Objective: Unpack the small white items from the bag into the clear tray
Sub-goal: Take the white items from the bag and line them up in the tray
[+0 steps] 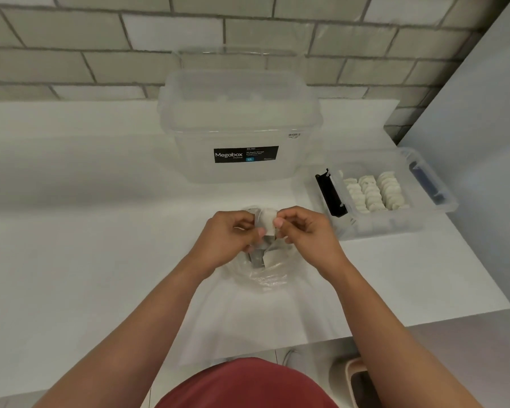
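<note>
A small white item (pixel 268 220) is held just above the clear plastic bag (pixel 265 275), which lies crumpled on the white counter in front of me. My left hand (pixel 233 240) pinches the item's left side, and my right hand (pixel 304 234) pinches its right side. More white pieces show inside the bag's mouth under my hands. The clear tray (pixel 436 207) with black latches sits to the right, holding three rows of small white items (pixel 371 192).
A large clear Megabox storage box (pixel 242 169) with a lid stands behind my hands against the tiled wall. The counter's (pixel 86 231) front edge runs diagonally at the right, with a white wall panel beyond the tray.
</note>
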`<state>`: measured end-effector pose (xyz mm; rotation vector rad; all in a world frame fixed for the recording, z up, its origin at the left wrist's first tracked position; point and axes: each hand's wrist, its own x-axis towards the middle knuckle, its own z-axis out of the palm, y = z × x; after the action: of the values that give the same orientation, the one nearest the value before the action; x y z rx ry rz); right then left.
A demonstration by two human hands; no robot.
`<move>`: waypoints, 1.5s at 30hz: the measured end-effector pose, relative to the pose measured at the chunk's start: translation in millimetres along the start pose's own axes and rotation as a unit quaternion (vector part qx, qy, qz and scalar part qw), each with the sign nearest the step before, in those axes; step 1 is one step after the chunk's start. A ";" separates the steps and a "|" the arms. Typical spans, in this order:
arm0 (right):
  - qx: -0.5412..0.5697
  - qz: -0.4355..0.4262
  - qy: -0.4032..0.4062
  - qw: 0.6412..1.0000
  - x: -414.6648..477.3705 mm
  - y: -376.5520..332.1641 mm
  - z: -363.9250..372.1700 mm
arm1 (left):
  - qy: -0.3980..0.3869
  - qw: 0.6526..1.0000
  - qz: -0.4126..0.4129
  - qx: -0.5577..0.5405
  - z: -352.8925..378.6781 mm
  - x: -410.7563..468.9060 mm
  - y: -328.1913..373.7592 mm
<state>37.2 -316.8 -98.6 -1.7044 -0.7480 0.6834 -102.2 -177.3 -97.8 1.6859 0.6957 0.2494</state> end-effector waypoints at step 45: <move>-0.361 -0.035 -0.051 0.931 127.4 25.2 -175.8 | -0.032 0.878 0.062 0.474 135.2 87.1 118.3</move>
<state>255.2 -330.2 -90.8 -2.2972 -1.2319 0.4693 74.1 -248.5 -36.6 2.6688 0.7059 -0.0945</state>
